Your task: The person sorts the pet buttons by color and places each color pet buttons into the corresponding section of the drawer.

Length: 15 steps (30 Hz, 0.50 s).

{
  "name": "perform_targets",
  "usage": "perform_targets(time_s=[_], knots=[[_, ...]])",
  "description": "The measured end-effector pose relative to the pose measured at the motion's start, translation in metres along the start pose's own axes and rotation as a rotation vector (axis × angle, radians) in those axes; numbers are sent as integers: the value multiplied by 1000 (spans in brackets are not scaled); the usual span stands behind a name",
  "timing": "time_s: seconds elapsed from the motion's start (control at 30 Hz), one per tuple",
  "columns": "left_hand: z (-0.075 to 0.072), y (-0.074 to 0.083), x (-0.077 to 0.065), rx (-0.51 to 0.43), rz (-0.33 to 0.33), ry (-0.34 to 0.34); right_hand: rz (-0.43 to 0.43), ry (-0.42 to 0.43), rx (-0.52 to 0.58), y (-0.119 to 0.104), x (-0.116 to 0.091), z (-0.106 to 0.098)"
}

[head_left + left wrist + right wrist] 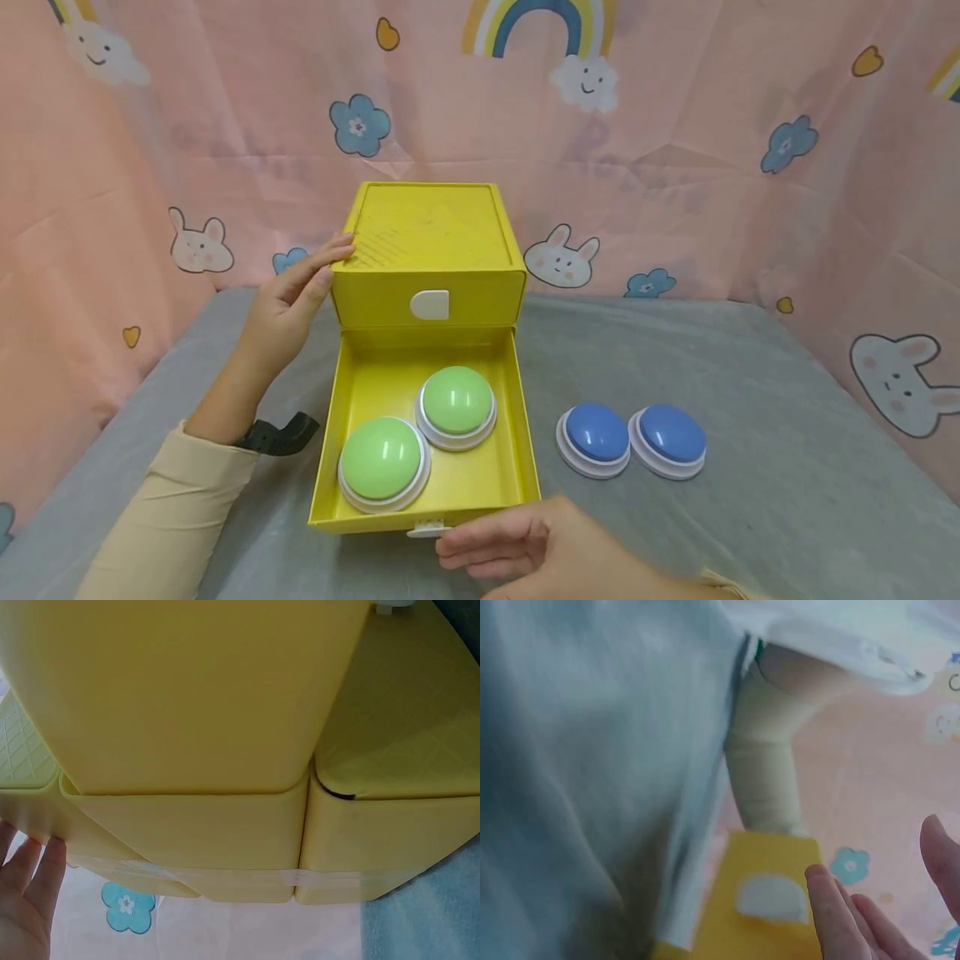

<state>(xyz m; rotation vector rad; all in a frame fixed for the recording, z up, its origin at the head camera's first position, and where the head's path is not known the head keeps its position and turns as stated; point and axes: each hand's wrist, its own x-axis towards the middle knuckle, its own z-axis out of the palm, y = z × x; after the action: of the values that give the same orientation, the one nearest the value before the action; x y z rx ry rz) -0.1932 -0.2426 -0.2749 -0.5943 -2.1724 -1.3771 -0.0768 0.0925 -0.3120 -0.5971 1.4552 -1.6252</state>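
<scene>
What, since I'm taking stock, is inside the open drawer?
Two green buttons sit on the floor of the drawer. The patches beneath them are covered and can't be seen.

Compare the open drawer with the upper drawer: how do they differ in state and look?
The open drawer is pulled out, while the upper drawer is shut. The open drawer shows two green buttons inside; the upper drawer's inside is hidden. In the head view, the open drawer's handle shows nearly edge-on, while the upper drawer's handle faces the camera. Both are yellow with white handles.
</scene>
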Motion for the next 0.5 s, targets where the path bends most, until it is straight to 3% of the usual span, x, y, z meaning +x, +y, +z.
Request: perform_targets(time_s=[0.2,0.5], knots=[[0,2,1,5,-16,-12,53,-18,56,24,5,-1],[-1,0,0,-5,-12,-12,167,98,93,37,13,-1]])
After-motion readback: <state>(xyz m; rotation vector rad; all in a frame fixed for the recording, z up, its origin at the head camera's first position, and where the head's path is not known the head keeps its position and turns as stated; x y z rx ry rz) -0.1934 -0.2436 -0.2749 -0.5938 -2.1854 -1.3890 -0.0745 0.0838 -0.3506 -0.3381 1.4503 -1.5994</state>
